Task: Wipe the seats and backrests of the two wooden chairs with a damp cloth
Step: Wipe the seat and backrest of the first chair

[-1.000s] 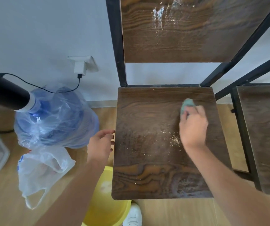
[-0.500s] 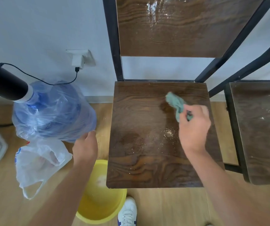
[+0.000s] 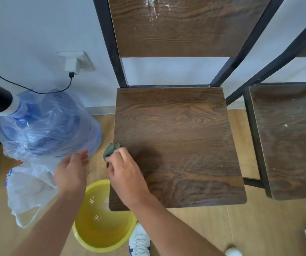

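A dark wooden chair seat [image 3: 181, 137] on a black metal frame fills the middle of the view, with its backrest [image 3: 176, 28] above, streaked wet near the top. My right hand [image 3: 126, 176] grips a crumpled green cloth [image 3: 110, 149] at the seat's left edge. Cupped just left of that edge, below seat level, my left hand [image 3: 71, 170] holds nothing. A second chair seat [image 3: 289, 137] stands at the right, speckled with pale crumbs.
A yellow basin [image 3: 100, 231] with water sits on the floor under the seat's front left corner. A blue water jug in clear plastic [image 3: 46, 126] and a white bag [image 3: 26, 185] lie left. My white shoe [image 3: 139, 242] is below the seat.
My right hand swept the cloth from the seat's right side across to its left edge, and the crumbs are gone from the middle. My left hand moved up beside that edge.
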